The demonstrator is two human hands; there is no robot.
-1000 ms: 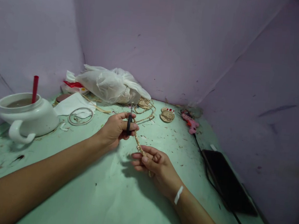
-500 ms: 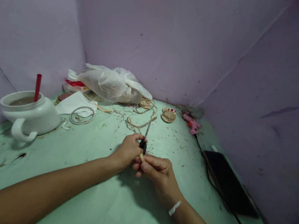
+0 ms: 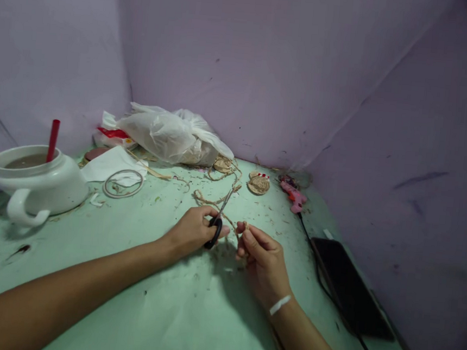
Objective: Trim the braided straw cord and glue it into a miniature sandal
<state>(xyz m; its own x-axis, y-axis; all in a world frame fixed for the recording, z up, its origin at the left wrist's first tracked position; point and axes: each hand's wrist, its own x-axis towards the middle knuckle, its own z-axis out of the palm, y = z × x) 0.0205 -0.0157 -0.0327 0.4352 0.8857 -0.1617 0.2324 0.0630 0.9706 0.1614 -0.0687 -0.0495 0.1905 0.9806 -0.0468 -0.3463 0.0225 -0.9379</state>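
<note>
My left hand (image 3: 194,230) is closed round the black handles of a small pair of scissors (image 3: 218,221), whose blades point up and away over the green table (image 3: 126,274). My right hand (image 3: 261,252) sits just to the right, fingers pinched on the end of a jute cord (image 3: 242,229). More of the cord (image 3: 210,199) trails away across the table toward the back wall. The two hands are a little apart.
A white pot with a handle (image 3: 38,185) and a red stick stands at left. A wire ring (image 3: 123,183), white paper and a plastic bag (image 3: 167,134) lie behind. Woven jute discs (image 3: 258,184), a pink glue gun (image 3: 292,194) and a dark phone (image 3: 346,285) with a cable lie at right.
The hands came together half a second ago and have now drawn slightly apart. The scissors dropped from upright in the raised left hand to low over the table. The braided cord piece is shorter in the right hand.
</note>
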